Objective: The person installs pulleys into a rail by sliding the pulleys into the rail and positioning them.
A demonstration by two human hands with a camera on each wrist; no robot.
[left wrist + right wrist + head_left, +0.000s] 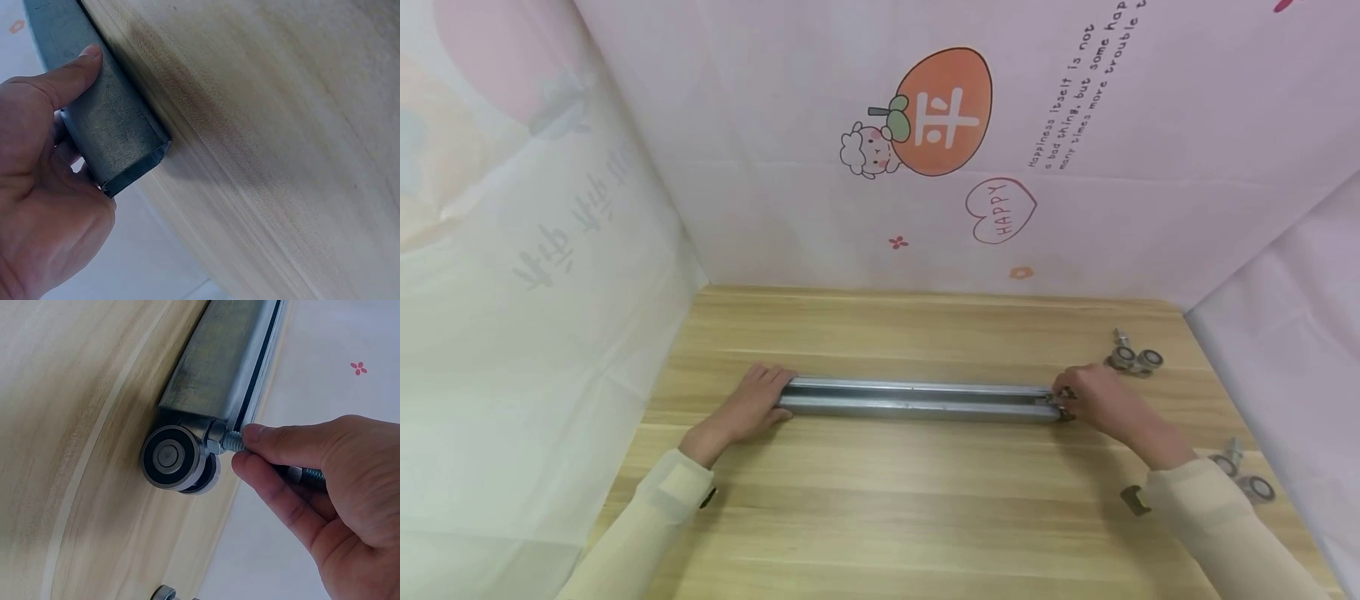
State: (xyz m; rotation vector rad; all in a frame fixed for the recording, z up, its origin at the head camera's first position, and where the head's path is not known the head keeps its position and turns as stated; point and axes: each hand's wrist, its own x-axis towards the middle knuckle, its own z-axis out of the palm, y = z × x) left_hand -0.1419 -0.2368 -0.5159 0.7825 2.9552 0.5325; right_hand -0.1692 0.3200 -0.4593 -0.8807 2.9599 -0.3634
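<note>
A long silver metal track (917,407) lies across the wooden table with its slot facing up. At its left end my left hand (756,404) grips it, the thumb (78,72) on one side wall and the fingers partly hidden on the other. My right hand (1101,402) is at the opposite end. In the right wrist view, thumb and forefinger pinch the threaded bolt (234,440) of a roller trolley (167,457). The trolley's front wheels stick out just past the track's end, and its bolt lines up with the slot. Its rear portion is hidden by the track.
Two more roller trolleys lie on the right side of the table (880,508): one behind my right hand (1135,358), the other beside my right sleeve (1255,485). Printed sheets form a back wall (775,208) and side walls.
</note>
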